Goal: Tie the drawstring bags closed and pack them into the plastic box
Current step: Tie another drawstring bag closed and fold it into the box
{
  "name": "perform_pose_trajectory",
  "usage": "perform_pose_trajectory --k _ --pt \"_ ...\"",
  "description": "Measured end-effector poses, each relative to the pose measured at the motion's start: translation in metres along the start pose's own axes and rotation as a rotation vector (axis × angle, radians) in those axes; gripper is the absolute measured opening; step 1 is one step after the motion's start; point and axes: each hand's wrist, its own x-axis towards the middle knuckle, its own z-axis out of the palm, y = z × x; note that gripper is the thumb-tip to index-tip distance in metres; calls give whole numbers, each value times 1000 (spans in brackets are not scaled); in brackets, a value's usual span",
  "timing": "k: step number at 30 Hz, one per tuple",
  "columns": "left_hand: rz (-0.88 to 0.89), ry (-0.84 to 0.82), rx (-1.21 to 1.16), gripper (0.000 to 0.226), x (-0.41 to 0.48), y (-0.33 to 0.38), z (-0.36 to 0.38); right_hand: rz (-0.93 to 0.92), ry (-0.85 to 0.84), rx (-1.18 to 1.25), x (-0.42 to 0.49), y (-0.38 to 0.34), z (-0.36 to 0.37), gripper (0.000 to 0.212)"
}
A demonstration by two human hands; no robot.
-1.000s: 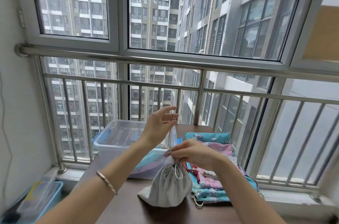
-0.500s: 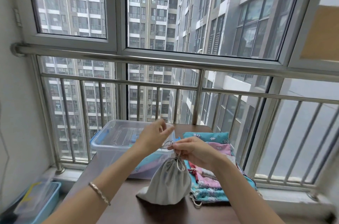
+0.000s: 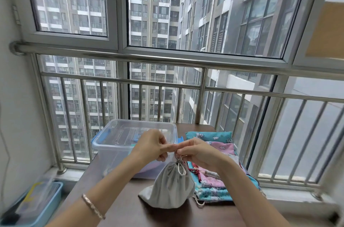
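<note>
Two hands meet just above the neck of a grey cloth drawstring bag (image 3: 167, 187), which stands on the dark brown wooden table (image 3: 130, 208) directly in front of the person. The left hand (image 3: 150, 147) and the right hand (image 3: 197, 152) are fingertip to fingertip, each pinching the pale drawstring cord (image 3: 179, 168) where it rises from the gathered mouth. Holding it high keeps the neck cinched while the tie is worked. The cord ends are hidden between the fingers, so whether a knot has formed is hard to say, though it looks to be mid-tie. A loop of cord hangs against the bag's side.

The clear plastic box with blue latches (image 3: 104, 143) sits just behind and left of the bag, open-topped and within easy reach for packing. A pile of teal and pink printed cloth bags (image 3: 221, 145) lies flat just right of the grey one, probably waiting their turn. In my judgement the task is early: one bag is being closed and many are left.
</note>
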Motion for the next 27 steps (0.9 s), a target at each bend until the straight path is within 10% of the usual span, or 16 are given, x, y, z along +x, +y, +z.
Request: perform_pose_trajectory --k 21,27 --pt "-483 -645 -523 15 7 6 -7 -272 228 -664 -18 -7 5 12" --pt "-219 -528 -167 18 5 14 -8 -86 146 -225 -18 -5 4 16"
